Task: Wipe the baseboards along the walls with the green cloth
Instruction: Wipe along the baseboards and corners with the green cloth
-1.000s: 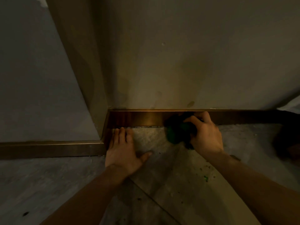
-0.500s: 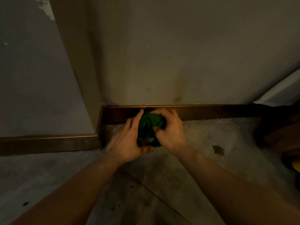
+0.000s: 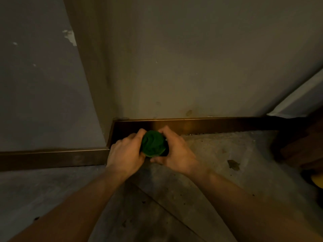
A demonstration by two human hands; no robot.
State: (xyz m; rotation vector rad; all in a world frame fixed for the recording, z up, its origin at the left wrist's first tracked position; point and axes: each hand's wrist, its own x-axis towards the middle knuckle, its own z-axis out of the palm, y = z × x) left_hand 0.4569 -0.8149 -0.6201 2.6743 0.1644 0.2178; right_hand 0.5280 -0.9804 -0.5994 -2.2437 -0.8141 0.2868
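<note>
Hands meet low by the corner: left hand (image 3: 125, 154) and right hand (image 3: 176, 152) both clamp the bunched green cloth (image 3: 153, 143) just off the baseboard (image 3: 209, 124), likely regathering it for a firmer wipe.

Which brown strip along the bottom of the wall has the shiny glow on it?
The baseboard straight ahead, behind the hands and green cloth. It carries a bright reflection; the left baseboard looks dull.

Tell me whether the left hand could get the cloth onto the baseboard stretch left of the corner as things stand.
Probably yes. The left hand already grips the green cloth with the right hand, and that baseboard lies just beside it with nothing visible between.
</note>
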